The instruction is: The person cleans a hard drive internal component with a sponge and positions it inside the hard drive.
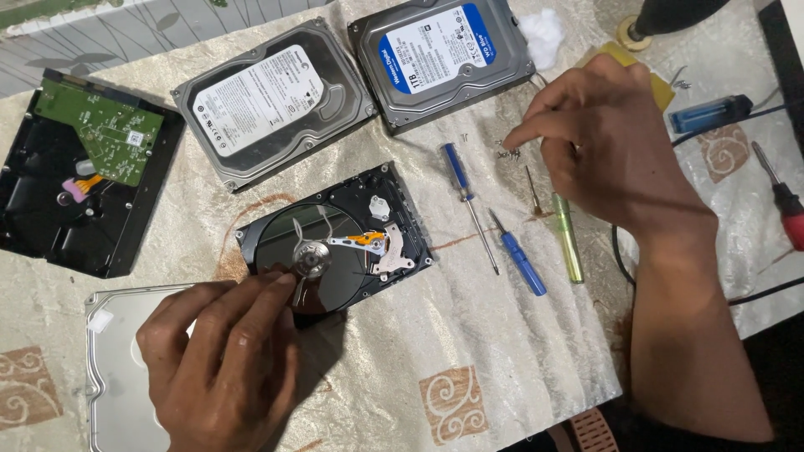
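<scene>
The opened hard drive (335,243) lies near the middle of the cloth-covered surface (469,351), its cover off, the shiny platter, the centre hub and the orange-tipped actuator arm all exposed. The left hand (222,360) comes in from below with its fingers drawn close together, and the fingertips (280,280) rest on the platter's near edge just beside the hub; it grips nothing that can be seen. Under that hand's wrist lies a detached silver cover plate (113,368).

To the right of the drive lie two blue-handled screwdrivers (465,188) (521,259) and a yellow-green one (568,238). Above them the right hand (611,142) hovers palm down, fingers loosely curled, its forefinger and thumb closing over a small heap of screws (507,152); whether a screw is actually pinched cannot be told.

Farther out, two closed drives (272,100) (444,59) sit along the top, and a drive turned circuit-board-up (84,167) lies at the left. A red-handled screwdriver (783,201) and a blue lighter (712,113) lie at the far right.
</scene>
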